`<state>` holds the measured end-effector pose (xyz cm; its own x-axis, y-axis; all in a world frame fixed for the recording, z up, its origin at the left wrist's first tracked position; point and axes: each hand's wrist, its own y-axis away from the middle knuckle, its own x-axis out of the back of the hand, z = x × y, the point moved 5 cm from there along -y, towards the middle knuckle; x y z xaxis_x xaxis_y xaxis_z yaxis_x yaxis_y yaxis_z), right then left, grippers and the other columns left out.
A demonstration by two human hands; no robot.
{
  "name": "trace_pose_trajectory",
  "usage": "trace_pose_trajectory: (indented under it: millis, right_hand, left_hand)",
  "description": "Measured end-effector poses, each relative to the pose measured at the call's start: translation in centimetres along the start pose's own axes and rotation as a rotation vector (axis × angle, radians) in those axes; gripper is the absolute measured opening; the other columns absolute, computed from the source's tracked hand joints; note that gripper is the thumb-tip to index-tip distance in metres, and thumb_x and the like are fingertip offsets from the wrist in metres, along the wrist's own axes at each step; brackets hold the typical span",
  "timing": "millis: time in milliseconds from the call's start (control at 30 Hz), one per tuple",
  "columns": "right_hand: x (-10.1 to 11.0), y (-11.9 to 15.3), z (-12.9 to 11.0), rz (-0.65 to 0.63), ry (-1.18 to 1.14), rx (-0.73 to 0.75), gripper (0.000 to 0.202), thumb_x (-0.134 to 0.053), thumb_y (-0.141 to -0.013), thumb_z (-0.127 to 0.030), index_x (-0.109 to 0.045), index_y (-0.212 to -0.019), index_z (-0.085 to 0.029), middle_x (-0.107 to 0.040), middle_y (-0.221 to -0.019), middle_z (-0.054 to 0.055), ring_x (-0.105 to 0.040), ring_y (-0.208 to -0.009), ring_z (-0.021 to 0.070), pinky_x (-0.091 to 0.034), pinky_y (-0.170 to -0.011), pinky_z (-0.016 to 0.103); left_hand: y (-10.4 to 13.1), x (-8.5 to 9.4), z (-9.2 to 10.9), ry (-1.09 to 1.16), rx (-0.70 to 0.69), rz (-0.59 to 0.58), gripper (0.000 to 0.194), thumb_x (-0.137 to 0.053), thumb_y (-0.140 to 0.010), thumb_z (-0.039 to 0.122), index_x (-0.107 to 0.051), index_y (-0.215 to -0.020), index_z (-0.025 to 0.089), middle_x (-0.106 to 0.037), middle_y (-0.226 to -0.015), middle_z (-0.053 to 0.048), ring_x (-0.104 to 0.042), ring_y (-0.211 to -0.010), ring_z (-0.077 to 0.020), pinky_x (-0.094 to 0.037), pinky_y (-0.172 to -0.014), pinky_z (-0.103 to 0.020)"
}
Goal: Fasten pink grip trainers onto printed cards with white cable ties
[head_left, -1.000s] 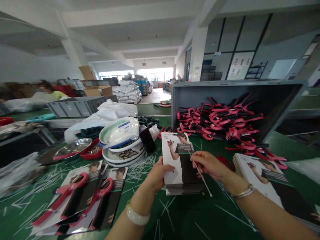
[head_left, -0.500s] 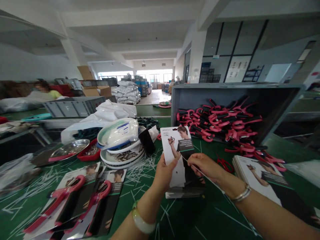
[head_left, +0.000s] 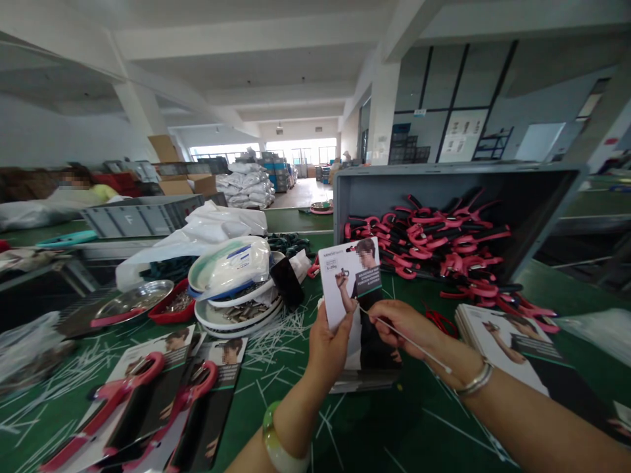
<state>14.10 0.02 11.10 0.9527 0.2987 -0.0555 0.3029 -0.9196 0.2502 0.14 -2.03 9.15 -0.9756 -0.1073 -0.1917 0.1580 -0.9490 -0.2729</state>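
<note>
Here, left hand: closed on the card, thumb across its front; a pale bangle circles the wrist.
Right hand: thumb and fingertips pressed together, pinching a white tie; a silver bracelet sits at the wrist.
Card: tilted upright, printed side facing the wearer, above the stack.
Tie: one end meets the card's front beside the left thumb; whether it passes through a hole, I cannot tell. The other end slants down past the right hand to the wrist.
Crate: grey, on its side, mouth towards the wearer, full of pink and black grips, some spilling onto the green table.
Right of the hands: another card stack, with a red loop near its far left corner.
Near left: two carded grips, side by side and partly overlapping.
Middle left: nested dishes of metal parts, a clear bag on top, a phone leaning alongside; loose ties lie scattered near them.
Far left: a person in yellow behind a grey bin.
</note>
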Motion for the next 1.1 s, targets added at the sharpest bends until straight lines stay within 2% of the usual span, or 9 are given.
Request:
trace_pose_trajectory:
  millis: [100,200,333,567,700,867,933,1067,1100]
  right_hand:
    - [-0.3,0.0,-0.3,-0.012,-0.036,0.024,0.014,-0.056,-0.058,-0.029,-0.047,-0.055,-0.018,-0.037,-0.038,-0.009,-0.027,-0.032,0.003,-0.012,-0.035,0.019]
    - [-0.9,-0.4,-0.6,0.003,-0.032,0.079,0.017,-0.06,-0.06,-0.03,-0.046,-0.058,-0.019,-0.041,-0.042,-0.009,-0.028,-0.033,0.0027,-0.015,-0.035,0.018]
    - [-1.0,-0.9,-0.4,0.086,0.08,0.11,0.025,-0.064,-0.065,-0.037,-0.05,-0.063,-0.018,-0.045,-0.043,-0.008,-0.033,-0.034,0.0036,-0.02,-0.035,0.018]
    - [-0.8,0.3,0.9,-0.051,0.213,0.057,0.037,-0.063,-0.069,-0.052,-0.053,-0.065,-0.016,-0.055,-0.05,-0.005,-0.042,-0.034,0.0039,-0.023,-0.035,0.017]
    - [-0.7,1.0,1.2,0.014,0.252,0.055,0.043,-0.055,-0.073,-0.058,-0.054,-0.063,-0.016,-0.048,-0.041,-0.007,-0.039,-0.031,0.0037,-0.022,-0.034,0.017]
    - [-0.8,0.6,0.3,-0.008,0.231,0.049,0.048,-0.052,-0.072,-0.063,-0.054,-0.061,-0.017,-0.046,-0.039,-0.007,-0.036,-0.028,0.0038,-0.019,-0.031,0.017]
    - [0.1,0.3,-0.3,-0.009,0.232,0.076,0.05,-0.051,-0.073,-0.064,-0.056,-0.063,-0.016,-0.05,-0.043,-0.004,-0.039,-0.03,0.0042,-0.02,-0.032,0.017]
    - [4.1,-0.6,-1.5,0.274,0.127,0.247,0.035,-0.06,-0.071,-0.051,-0.056,-0.063,-0.017,-0.044,-0.04,-0.008,-0.036,-0.032,0.0037,-0.023,-0.034,0.017]
    - [4.5,-0.9,-1.3,0.281,0.108,0.232,0.031,-0.063,-0.07,-0.046,-0.055,-0.063,-0.017,-0.045,-0.041,-0.008,-0.038,-0.033,0.0044,-0.026,-0.035,0.016]
  left_hand:
    - [0.2,-0.3,0.4,0.016,-0.03,-0.051,0.045,-0.068,-0.073,0.029,-0.056,-0.116,0.02,-0.061,-0.12,-0.007,-0.055,-0.111,-0.0234,-0.04,-0.096,-0.029]
    - [0.2,-0.8,0.0,0.141,0.034,-0.128,0.048,-0.07,-0.072,0.028,-0.055,-0.117,0.022,-0.057,-0.127,-0.006,-0.052,-0.116,-0.0231,-0.04,-0.097,-0.03]
    - [-0.1,-0.8,-1.2,0.231,0.14,-0.095,0.065,-0.075,-0.065,0.029,-0.05,-0.125,0.023,-0.055,-0.129,-0.007,-0.053,-0.116,-0.0249,-0.043,-0.095,-0.032]
    - [-0.6,0.3,-1.0,0.218,0.236,-0.006,0.076,-0.078,-0.06,0.036,-0.048,-0.127,0.018,-0.064,-0.115,-0.011,-0.061,-0.103,-0.0284,-0.049,-0.085,-0.035]
    - [-0.6,0.1,-0.6,0.241,0.197,-0.061,0.07,-0.078,-0.061,0.034,-0.053,-0.124,0.018,-0.066,-0.11,-0.01,-0.059,-0.106,-0.0275,-0.047,-0.088,-0.034]
    - [-0.2,-0.6,-1.3,0.234,0.299,-0.093,0.058,-0.077,-0.061,0.038,-0.06,-0.111,0.016,-0.071,-0.093,-0.007,-0.065,-0.085,-0.025,-0.05,-0.074,-0.033]
    - [-0.5,-0.1,-1.5,0.318,0.361,-0.061,0.061,-0.08,-0.057,0.032,-0.059,-0.111,0.015,-0.071,-0.092,-0.007,-0.066,-0.08,-0.0234,-0.05,-0.072,-0.032]
    - [-1.1,0.6,-1.8,0.478,0.462,-0.106,0.061,-0.08,-0.051,0.022,-0.06,-0.109,0.012,-0.07,-0.096,-0.009,-0.067,-0.077,-0.023,-0.05,-0.072,-0.032]
    - [-1.2,0.6,-2.0,0.49,0.487,-0.12,0.061,-0.079,-0.052,0.021,-0.06,-0.109,0.012,-0.071,-0.093,-0.01,-0.067,-0.075,-0.0232,-0.051,-0.071,-0.032]
